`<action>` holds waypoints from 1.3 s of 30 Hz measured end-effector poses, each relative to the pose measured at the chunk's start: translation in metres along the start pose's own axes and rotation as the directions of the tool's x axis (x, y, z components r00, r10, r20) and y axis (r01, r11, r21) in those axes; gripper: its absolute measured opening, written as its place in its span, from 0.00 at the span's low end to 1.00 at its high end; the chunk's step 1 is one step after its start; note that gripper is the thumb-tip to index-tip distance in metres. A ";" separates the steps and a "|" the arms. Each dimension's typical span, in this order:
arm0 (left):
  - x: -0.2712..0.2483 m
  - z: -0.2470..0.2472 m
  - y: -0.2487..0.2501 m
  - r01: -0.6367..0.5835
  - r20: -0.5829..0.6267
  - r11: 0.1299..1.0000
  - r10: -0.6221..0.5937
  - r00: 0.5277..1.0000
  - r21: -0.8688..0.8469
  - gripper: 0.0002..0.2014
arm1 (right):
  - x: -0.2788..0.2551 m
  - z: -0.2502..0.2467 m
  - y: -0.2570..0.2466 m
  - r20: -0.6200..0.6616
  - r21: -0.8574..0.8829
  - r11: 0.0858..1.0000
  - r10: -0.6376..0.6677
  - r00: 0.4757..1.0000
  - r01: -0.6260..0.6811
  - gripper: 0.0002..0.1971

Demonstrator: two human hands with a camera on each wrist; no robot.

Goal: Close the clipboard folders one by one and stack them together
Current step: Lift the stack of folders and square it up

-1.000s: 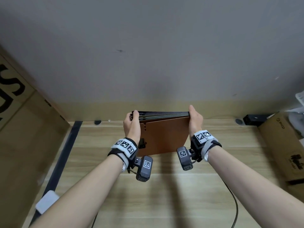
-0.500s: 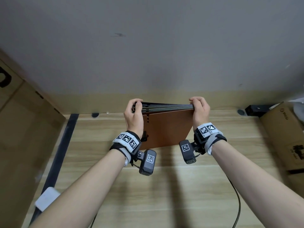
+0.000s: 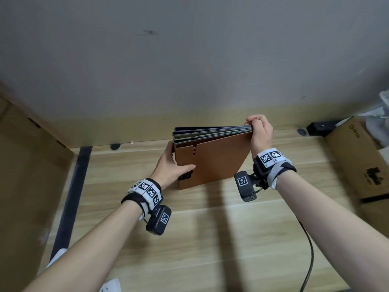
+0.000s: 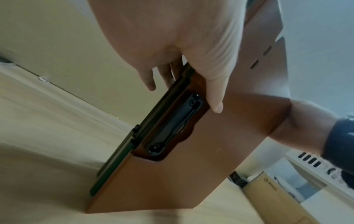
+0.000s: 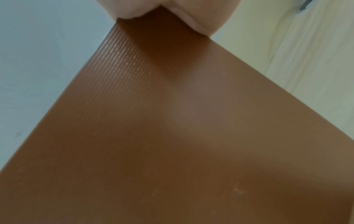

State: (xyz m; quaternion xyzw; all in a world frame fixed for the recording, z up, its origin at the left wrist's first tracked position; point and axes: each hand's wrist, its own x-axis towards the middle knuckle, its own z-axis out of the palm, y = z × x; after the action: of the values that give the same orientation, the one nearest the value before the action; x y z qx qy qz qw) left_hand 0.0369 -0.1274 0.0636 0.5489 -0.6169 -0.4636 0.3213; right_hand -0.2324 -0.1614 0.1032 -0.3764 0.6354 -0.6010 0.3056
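Observation:
A stack of several closed clipboard folders stands on edge on the wooden table, tilted, with a brown folder facing me and darker ones behind. My left hand holds the stack's left side, thumb across the brown cover and fingers behind. My right hand grips the top right corner with curled fingers. The left wrist view shows the brown cover, its black clip in a cut-out, and my thumb just above it. The right wrist view is filled by the ribbed brown cover.
A grey wall rises close behind the stack. A cardboard box stands at the right, and a cardboard panel at the left. A black cable runs down the table's right side. A small black device sits at the back right.
My left hand has dropped from the stack's top left corner to its left side, thumb now on the brown cover. The right hand keeps the top right corner.

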 end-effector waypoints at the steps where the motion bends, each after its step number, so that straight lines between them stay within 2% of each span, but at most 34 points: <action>1: 0.002 0.000 -0.003 0.009 -0.001 1.000 -0.009 1.000 0.015 0.36 | -0.001 -0.001 0.001 -0.008 -0.003 1.000 -0.002 1.000 0.002 0.11; 4: 0.008 0.002 -0.007 0.002 -0.023 1.000 -0.001 1.000 0.025 0.36 | -0.003 -0.003 0.003 -0.017 -0.044 0.999 -0.004 1.000 0.003 0.10; 8: 0.009 0.003 -0.005 -0.017 -0.039 1.000 0.018 0.999 0.012 0.34 | -0.004 -0.008 0.003 0.017 -0.032 0.999 0.028 0.999 -0.027 0.15; 11: 0.007 0.004 -0.005 -0.015 -0.048 1.000 0.015 0.999 -0.003 0.35 | -0.001 -0.017 0.008 0.065 0.080 0.989 0.121 0.990 -0.126 0.22; 13: 0.007 0.004 -0.005 -0.009 -0.044 1.000 0.009 0.999 -0.007 0.36 | -0.003 -0.026 0.016 0.072 0.084 0.981 0.170 0.983 -0.176 0.18; 15: 0.006 0.004 -0.002 0.009 -0.047 1.000 -0.009 0.999 0.003 0.37 | -0.006 -0.037 0.035 0.084 -0.024 0.977 0.212 0.974 -0.211 0.13; 17: 0.006 0.004 0.002 0.029 -0.050 0.999 -0.029 0.998 0.013 0.37 | -0.009 -0.048 0.060 0.156 -0.192 0.957 0.246 0.957 -0.215 0.21; 20: 0.005 0.005 0.005 0.080 -0.061 0.997 -0.080 0.995 0.001 0.34 | -0.013 -0.056 0.085 0.344 -0.426 0.894 0.305 0.888 -0.142 0.28; 22: 0.004 0.008 0.005 0.101 -0.074 0.995 -0.101 0.992 -0.005 0.32 | -0.015 -0.054 0.094 0.450 -0.407 0.906 0.309 0.838 -0.116 0.29; 23: 0.004 0.009 0.005 0.114 -0.080 0.994 -0.114 0.990 -0.007 0.32 | -0.016 -0.052 0.098 0.475 -0.376 0.920 0.295 0.829 -0.111 0.30; 29: -0.004 0.015 -0.004 0.207 -0.112 0.972 -0.195 0.974 0.107 0.31 | -0.017 -0.049 0.119 0.414 -0.350 0.936 0.195 0.889 -0.043 0.20; 34: -0.012 0.026 -0.020 0.302 -0.144 0.917 -0.272 0.951 0.259 0.23 | -0.013 -0.054 0.129 0.442 -0.408 0.911 0.144 0.886 0.056 0.21; 39: -0.013 0.027 -0.022 0.308 -0.178 0.879 -0.258 0.950 0.365 0.24 | -0.016 -0.054 0.124 0.449 -0.476 0.868 0.104 0.887 0.139 0.17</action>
State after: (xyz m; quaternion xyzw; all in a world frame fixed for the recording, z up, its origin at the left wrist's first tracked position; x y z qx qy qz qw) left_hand 0.0235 -0.1079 0.0351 0.7136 -0.5883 -0.3391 0.1725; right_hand -0.2831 -0.1196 -0.0164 -0.5796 0.6735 -0.3135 0.3349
